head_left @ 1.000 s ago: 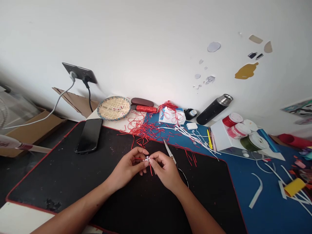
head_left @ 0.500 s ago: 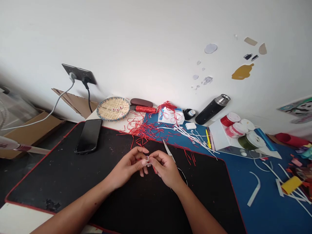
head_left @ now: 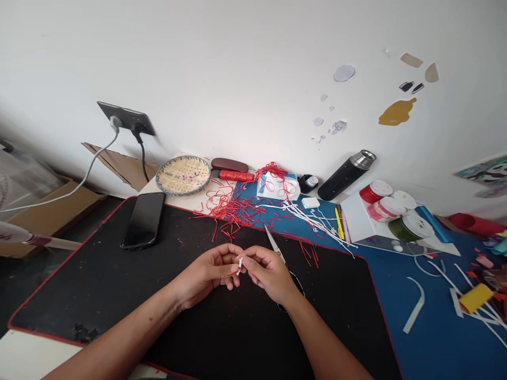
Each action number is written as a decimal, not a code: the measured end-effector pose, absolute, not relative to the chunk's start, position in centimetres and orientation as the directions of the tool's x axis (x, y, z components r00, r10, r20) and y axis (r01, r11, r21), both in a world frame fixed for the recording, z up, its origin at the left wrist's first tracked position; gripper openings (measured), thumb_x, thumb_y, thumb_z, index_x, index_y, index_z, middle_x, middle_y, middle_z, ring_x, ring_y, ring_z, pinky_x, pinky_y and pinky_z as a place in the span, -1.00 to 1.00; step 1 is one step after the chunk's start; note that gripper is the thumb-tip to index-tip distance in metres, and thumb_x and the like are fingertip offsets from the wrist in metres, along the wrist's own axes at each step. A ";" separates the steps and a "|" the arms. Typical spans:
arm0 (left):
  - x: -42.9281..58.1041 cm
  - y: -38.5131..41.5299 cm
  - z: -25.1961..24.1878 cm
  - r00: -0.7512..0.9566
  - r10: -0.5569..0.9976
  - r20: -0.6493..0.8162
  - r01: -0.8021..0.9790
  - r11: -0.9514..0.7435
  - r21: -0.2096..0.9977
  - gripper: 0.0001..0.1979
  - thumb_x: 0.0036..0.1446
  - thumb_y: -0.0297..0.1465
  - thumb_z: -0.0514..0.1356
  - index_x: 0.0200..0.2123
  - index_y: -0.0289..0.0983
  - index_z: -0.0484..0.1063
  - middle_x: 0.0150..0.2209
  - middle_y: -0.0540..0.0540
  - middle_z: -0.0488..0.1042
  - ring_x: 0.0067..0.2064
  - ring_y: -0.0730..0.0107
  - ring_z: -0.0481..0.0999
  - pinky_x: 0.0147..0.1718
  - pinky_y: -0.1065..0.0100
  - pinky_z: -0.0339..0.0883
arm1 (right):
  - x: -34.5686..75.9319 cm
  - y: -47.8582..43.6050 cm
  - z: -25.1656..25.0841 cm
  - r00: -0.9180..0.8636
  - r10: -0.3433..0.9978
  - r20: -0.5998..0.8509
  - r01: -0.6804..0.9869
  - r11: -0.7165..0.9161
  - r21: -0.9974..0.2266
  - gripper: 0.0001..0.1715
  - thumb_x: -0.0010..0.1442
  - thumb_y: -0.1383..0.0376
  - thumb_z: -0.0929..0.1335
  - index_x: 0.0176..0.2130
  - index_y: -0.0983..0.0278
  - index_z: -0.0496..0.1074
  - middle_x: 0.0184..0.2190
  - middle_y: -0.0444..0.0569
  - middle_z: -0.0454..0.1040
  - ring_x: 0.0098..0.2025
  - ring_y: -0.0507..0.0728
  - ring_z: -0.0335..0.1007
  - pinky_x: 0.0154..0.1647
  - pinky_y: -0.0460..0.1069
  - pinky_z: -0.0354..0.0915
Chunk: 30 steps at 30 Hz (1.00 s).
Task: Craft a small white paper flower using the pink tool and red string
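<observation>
A small white knotted cord piece [head_left: 240, 265] with a bit of red on it is pinched between the fingertips of both hands, over the black mat [head_left: 222, 338]. My left hand [head_left: 212, 272] holds it from the left with thumb and fingers. From the right, my right hand [head_left: 269, 272] grips it between thumb and forefinger. Scissors [head_left: 272, 241] lie just behind my right hand, blades pointing away, their handles partly hidden by the hand. Beyond the hands lie many cut red cords [head_left: 237, 214] and several white cords [head_left: 317, 221].
A black phone [head_left: 143, 220] lies on the mat at the left. Along the wall are a woven basket [head_left: 183, 176], a red thread spool [head_left: 236, 176], a black flask [head_left: 346, 175] and paint jars [head_left: 386, 209]. Paper scraps [head_left: 414, 306] are at the right.
The small white piece has turned and now shows narrow and upright between the fingertips. My left hand has shifted down slightly and its fingers have closed in. The camera view has moved slightly.
</observation>
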<state>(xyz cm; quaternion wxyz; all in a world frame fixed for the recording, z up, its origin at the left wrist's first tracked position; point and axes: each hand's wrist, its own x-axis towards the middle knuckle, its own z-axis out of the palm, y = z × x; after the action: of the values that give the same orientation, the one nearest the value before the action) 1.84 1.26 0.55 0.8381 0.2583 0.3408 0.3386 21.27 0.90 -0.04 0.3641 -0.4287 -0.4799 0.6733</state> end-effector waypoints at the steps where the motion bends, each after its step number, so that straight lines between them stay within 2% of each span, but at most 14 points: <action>1: 1.8 1.3 0.5 0.535 0.741 -0.406 -0.387 0.642 0.662 -0.62 -0.02 -0.44 0.57 -0.13 -0.29 0.58 -0.34 -0.04 0.58 -0.43 0.44 0.58 -0.46 0.48 0.43 | 21.3 0.9 -0.1 -0.370 0.903 -0.216 -0.076 -0.262 -0.962 -0.52 0.23 -0.09 0.47 -0.20 0.28 0.58 -0.49 -0.14 0.45 -0.61 -0.06 0.11 -0.66 -0.14 -0.02; 6: 1.9 1.3 0.5 0.506 0.746 -0.433 -0.362 0.640 0.678 -0.56 -0.08 -0.42 0.60 -0.11 -0.33 0.62 -0.37 -0.04 0.57 -0.48 0.49 0.54 -0.51 0.50 0.39 | 21.2 0.8 -0.5 -0.351 0.924 -0.150 -0.040 -0.175 -0.984 -0.59 0.32 -0.03 0.42 -0.23 0.27 0.56 -0.63 -0.25 0.28 -0.64 -0.04 0.07 -0.63 -0.12 0.03; 12: 2.1 1.3 0.5 0.454 0.774 -0.441 -0.356 0.611 0.707 -0.59 -0.11 -0.35 0.62 -0.20 -0.34 0.64 -0.41 -0.03 0.57 -0.47 0.48 0.56 -0.48 0.50 0.45 | 21.4 0.9 -0.2 -0.167 0.986 0.016 0.183 0.047 -0.982 -0.71 0.37 0.12 0.39 -0.23 0.26 0.60 -0.45 -0.09 0.53 -0.47 0.05 0.36 -0.43 -0.08 0.25; 15: 2.1 1.3 0.4 0.421 0.796 -0.434 -0.359 0.586 0.726 -0.62 -0.10 -0.32 0.62 -0.26 -0.35 0.61 -0.42 -0.03 0.58 -0.44 0.45 0.58 -0.47 0.50 0.46 | 21.7 1.0 -0.1 -0.131 0.989 0.063 0.225 0.091 -0.970 -0.75 0.36 0.16 0.38 -0.20 0.26 0.61 -0.45 -0.09 0.55 -0.46 0.06 0.38 -0.41 -0.07 0.27; 19: 2.0 1.3 0.3 0.399 0.809 -0.432 -0.353 0.570 0.742 -0.59 -0.10 -0.29 0.61 -0.26 -0.35 0.58 -0.41 -0.07 0.62 -0.43 0.42 0.61 -0.45 0.48 0.48 | 21.8 0.8 -0.5 -0.163 0.979 0.120 0.315 0.167 -0.934 -0.80 0.37 0.22 0.39 -0.19 0.24 0.62 -0.48 -0.11 0.54 -0.50 0.04 0.32 -0.44 -0.07 0.23; 23: 2.0 1.3 0.4 0.402 0.803 -0.439 -0.300 0.569 0.766 -0.57 -0.10 -0.26 0.61 -0.25 -0.35 0.57 -0.43 -0.06 0.62 -0.44 0.42 0.60 -0.47 0.47 0.48 | 21.8 0.6 -0.9 -0.232 0.956 0.182 0.375 0.261 -0.890 -0.83 0.37 0.28 0.38 -0.18 0.22 0.61 -0.41 -0.11 0.59 -0.49 0.03 0.35 -0.41 -0.08 0.23; 30: 1.9 1.3 0.3 0.405 0.810 -0.424 -0.241 0.542 0.805 -0.50 -0.07 -0.20 0.59 -0.15 -0.36 0.57 -0.47 -0.02 0.60 -0.50 0.48 0.54 -0.47 0.46 0.46 | 21.9 0.8 -1.0 -0.252 0.945 0.208 0.424 0.301 -0.854 -0.84 0.39 0.27 0.37 -0.18 0.21 0.60 -0.46 -0.14 0.55 -0.52 0.02 0.34 -0.44 -0.08 0.21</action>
<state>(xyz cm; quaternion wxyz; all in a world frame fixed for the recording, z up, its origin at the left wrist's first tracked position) 1.92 1.27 0.31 0.7686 0.3345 0.4248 0.3419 21.93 0.81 -0.97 0.3784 -0.4805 -0.7123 0.3444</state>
